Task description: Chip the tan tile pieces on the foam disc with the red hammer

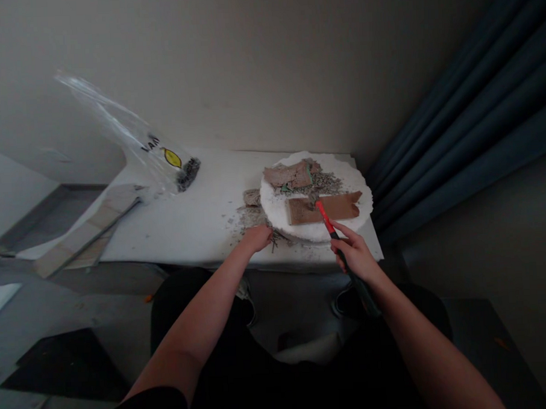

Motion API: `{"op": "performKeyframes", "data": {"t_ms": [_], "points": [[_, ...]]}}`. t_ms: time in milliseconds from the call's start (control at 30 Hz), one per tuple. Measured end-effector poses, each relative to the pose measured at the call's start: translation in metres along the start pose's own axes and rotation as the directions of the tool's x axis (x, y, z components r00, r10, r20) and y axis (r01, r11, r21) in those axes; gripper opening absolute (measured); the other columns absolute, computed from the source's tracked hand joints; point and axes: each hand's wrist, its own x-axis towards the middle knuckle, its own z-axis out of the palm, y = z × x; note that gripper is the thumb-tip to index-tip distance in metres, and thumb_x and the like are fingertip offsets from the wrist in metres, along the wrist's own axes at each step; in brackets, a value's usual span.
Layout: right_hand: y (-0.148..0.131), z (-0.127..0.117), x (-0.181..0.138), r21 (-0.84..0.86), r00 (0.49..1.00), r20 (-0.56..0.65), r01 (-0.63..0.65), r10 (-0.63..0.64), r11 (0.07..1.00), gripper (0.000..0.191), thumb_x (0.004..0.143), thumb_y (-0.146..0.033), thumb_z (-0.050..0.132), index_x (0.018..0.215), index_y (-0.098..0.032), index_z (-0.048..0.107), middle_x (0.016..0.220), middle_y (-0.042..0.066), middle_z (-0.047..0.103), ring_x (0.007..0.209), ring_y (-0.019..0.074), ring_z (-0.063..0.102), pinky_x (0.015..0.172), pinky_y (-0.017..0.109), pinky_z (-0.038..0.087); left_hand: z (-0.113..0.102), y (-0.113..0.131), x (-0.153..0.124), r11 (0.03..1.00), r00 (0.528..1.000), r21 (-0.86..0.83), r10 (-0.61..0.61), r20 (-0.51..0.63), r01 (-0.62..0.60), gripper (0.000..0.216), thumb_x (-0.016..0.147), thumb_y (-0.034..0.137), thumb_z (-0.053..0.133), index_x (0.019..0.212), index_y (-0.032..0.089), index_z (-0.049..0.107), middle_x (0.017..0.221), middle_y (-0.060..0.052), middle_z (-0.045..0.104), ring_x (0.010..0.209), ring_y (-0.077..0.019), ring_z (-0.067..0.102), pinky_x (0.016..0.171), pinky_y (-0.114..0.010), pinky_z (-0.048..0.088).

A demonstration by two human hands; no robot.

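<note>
A round white foam slab (344, 178) lies on a low white board (196, 214), carrying brown tile pieces (327, 207) and grey rubble. My right hand (354, 254) is closed around a tool with a red shaft and dark grip (326, 218), its head resting on the flat brown piece. My left hand (256, 236) sits at the slab's left edge, fingers curled down onto loose debris (250, 213); what it holds, if anything, is hidden.
A clear plastic bag (162, 158) with dark grit in it stands at the board's back left. Wooden planks (82, 234) lean off the left edge. A blue curtain (468, 111) hangs at right. My dark-clothed knees are below.
</note>
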Motion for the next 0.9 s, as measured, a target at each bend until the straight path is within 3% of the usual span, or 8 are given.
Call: {"op": "performKeyframes", "data": {"t_ms": [233,467,567,667,767,833,900], "points": [[0.004,-0.002,0.002,-0.010,0.999,0.027,0.018,-0.018,1.000,0.077,0.080,-0.034,0.063,0.153,-0.023,0.041,0.061,-0.011,0.050,0.033,0.0074,0.041,0.029,0.020,0.030,0.000,-0.001,0.002,0.997,0.997,0.026,0.077,-0.015,-0.076,0.020,0.074,0.014,0.058,0.087,0.021,0.072,0.103,-0.010,0.070,0.092,-0.0242,0.066,0.080,-0.033,0.051],[0.006,-0.004,0.004,-0.037,0.999,0.033,0.032,-0.031,0.999,0.076,0.080,-0.035,0.061,0.153,-0.024,0.041,0.062,-0.010,0.051,0.033,0.0073,0.041,0.030,0.020,0.032,0.003,0.001,0.003,0.994,0.994,-0.001,0.112,-0.015,-0.112,0.014,0.076,0.016,0.058,0.076,0.020,0.071,0.097,-0.011,0.070,0.087,-0.0250,0.067,0.080,-0.035,0.050],[0.006,-0.004,0.004,-0.036,0.999,0.034,0.029,-0.028,0.999,0.076,0.080,-0.035,0.061,0.153,-0.024,0.041,0.060,-0.011,0.050,0.033,0.0076,0.041,0.029,0.020,0.032,-0.006,-0.005,0.001,0.999,0.998,0.012,0.043,-0.034,-0.043,0.011,0.073,0.015,0.059,0.076,0.019,0.069,0.094,-0.012,0.070,0.088,-0.0260,0.067,0.080,-0.035,0.050],[0.003,-0.003,0.003,-0.024,0.999,0.031,0.025,-0.024,0.999,0.076,0.080,-0.035,0.061,0.152,-0.023,0.042,0.060,-0.011,0.049,0.033,0.0073,0.040,0.029,0.020,0.031,-0.025,-0.019,-0.001,0.989,0.982,0.008,-0.148,-0.117,0.150,0.016,0.076,0.016,0.058,0.087,0.019,0.068,0.094,-0.012,0.070,0.092,-0.0276,0.067,0.080,-0.036,0.050],[0.000,-0.002,0.002,-0.028,0.999,0.025,0.021,-0.020,0.999,0.075,0.080,-0.034,0.061,0.152,-0.022,0.043,0.060,-0.011,0.048,0.033,0.0069,0.039,0.029,0.020,0.030,-0.044,-0.026,0.001,0.944,0.898,-0.177,-0.322,-0.299,0.279,0.025,0.078,0.016,0.055,0.101,0.019,0.066,0.095,-0.011,0.071,0.092,-0.0255,0.067,0.081,-0.035,0.050],[-0.002,-0.001,0.002,-0.037,1.000,0.023,0.016,-0.015,0.999,0.074,0.080,-0.033,0.060,0.151,-0.022,0.043,0.060,-0.011,0.048,0.032,0.0068,0.039,0.029,0.020,0.030,-0.049,-0.017,0.006,0.907,0.851,-0.373,-0.347,-0.395,0.197,0.022,0.081,0.019,0.054,0.100,0.018,0.065,0.096,-0.009,0.071,0.089,-0.0216,0.067,0.081,-0.033,0.051],[-0.002,-0.001,0.002,-0.043,1.000,0.025,0.010,-0.008,0.999,0.074,0.080,-0.033,0.060,0.151,-0.022,0.043,0.060,-0.011,0.048,0.032,0.0067,0.039,0.030,0.019,0.030,-0.048,0.001,0.013,0.814,0.863,-0.581,-0.307,-0.401,0.019,0.017,0.083,0.025,0.055,0.096,0.018,0.064,0.092,-0.006,0.071,0.078,-0.0169,0.066,0.074,-0.029,0.052]]}}
